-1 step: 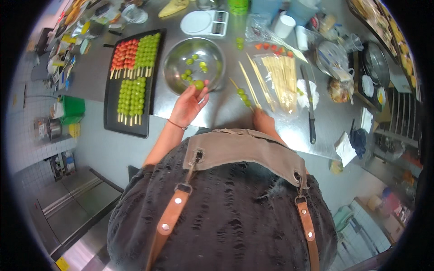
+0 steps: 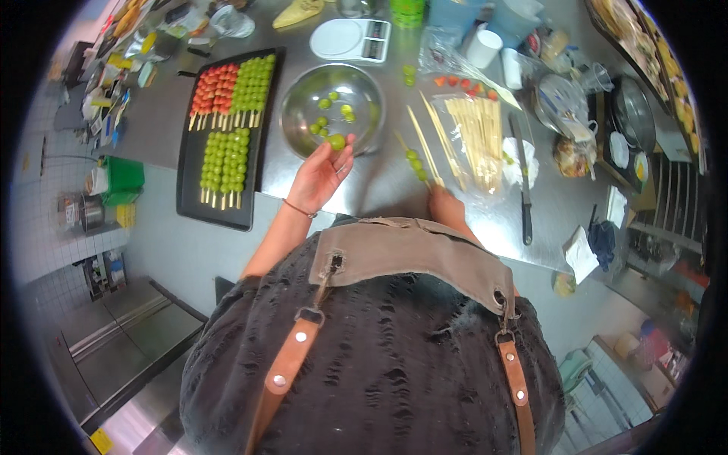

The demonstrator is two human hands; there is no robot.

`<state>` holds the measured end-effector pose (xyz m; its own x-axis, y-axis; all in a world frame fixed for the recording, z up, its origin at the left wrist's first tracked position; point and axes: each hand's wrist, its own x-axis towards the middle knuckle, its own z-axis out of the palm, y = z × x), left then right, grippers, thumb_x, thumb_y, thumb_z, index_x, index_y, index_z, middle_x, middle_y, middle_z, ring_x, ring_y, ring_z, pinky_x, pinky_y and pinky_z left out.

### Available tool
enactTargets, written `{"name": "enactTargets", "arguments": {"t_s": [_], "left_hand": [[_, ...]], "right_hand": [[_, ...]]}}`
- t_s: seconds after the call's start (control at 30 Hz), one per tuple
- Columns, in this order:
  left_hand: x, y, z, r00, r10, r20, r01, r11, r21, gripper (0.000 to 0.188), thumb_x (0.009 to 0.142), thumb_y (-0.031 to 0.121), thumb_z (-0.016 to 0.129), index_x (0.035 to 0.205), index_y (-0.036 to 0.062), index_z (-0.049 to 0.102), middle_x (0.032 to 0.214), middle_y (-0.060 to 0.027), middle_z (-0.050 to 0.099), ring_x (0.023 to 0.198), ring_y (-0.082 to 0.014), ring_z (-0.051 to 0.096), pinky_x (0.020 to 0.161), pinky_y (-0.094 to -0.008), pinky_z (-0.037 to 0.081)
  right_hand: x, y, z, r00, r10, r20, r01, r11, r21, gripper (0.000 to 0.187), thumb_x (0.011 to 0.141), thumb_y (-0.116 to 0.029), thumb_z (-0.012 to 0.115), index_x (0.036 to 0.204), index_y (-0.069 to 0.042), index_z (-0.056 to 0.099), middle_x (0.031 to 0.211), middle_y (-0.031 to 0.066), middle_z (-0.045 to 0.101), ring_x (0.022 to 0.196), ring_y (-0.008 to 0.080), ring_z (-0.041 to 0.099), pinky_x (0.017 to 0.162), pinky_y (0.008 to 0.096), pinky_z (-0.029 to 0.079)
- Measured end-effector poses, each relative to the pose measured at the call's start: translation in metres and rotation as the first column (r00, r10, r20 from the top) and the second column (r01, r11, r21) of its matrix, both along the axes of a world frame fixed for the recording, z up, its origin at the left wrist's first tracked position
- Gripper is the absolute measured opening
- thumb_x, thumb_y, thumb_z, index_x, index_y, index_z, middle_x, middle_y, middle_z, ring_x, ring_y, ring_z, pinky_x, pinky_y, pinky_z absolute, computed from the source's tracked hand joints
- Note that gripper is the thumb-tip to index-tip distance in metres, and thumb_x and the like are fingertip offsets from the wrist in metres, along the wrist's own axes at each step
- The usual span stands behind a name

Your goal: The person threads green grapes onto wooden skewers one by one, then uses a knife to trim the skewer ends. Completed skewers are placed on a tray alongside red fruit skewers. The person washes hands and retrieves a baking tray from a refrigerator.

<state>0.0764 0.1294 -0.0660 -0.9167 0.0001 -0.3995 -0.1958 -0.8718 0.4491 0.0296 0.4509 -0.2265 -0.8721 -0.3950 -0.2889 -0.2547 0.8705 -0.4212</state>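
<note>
My left hand [image 2: 326, 178] pinches a green grape [image 2: 336, 142] between its fingertips at the near rim of a steel bowl [image 2: 292, 140]. Several loose green grapes lie inside that bowl. To the right, my right hand [image 2: 447, 206] is closed round the near end of a bamboo skewer, with a few green grapes [image 2: 415, 165] threaded on it and its bare tip pointing away. Loose bamboo skewers [image 2: 432, 133] lie beside it, next to a clear bag of skewers [image 2: 479, 144]. A black tray [image 2: 216, 216] on the left bears finished rows of red and green fruit skewers.
A long knife [image 2: 525, 189] lies right of the skewer bag, over a white paper towel [image 2: 531, 171]. A white scale [image 2: 341, 42] stands behind the bowl. Cut strawberries [image 2: 464, 83] and green grapes [image 2: 409, 74] sit farther back. Bags and containers crowd the right side.
The worktop and its things sit slightly farther right in the picture. My hands keep the same grape and skewer.
</note>
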Motion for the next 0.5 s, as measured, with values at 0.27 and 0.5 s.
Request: {"name": "enactTargets", "arguments": {"t_s": [0.27, 0.5], "left_hand": [[0.009, -0.061, 0.025, 0.996, 0.026, -0.087, -0.008, 0.981, 0.194, 0.033, 0.108, 0.026, 0.041, 0.129, 0.0043, 0.054, 0.143, -0.0133, 0.053, 0.12, -0.018, 0.06, 0.104, -0.0361, 0.048], [-0.006, -0.093, 0.05, 0.99, 0.091, -0.107, -0.055, 0.952, 0.301, 0.024, 0.105, 0.025, 0.05, 0.116, 0.006, 0.061, 0.136, -0.0129, 0.059, 0.122, -0.0165, 0.06, 0.1, -0.0335, 0.051]], "right_hand": [[0.031, -0.017, 0.109, 0.968, -0.226, -0.109, 0.214, 0.97, -0.113, 0.013, 0.098, -0.022, 0.055, 0.101, -0.01, 0.053, 0.072, 0.0184, 0.063, 0.067, 0.0428, 0.062, 0.06, 0.0504, 0.048], [0.031, -0.075, 0.254, 0.815, 0.016, -0.579, -0.179, 0.957, -0.226, 0.011, 0.091, -0.013, 0.067, 0.101, -0.01, 0.063, 0.07, 0.0116, 0.064, 0.057, 0.032, 0.061, 0.053, 0.04, 0.047]]}}
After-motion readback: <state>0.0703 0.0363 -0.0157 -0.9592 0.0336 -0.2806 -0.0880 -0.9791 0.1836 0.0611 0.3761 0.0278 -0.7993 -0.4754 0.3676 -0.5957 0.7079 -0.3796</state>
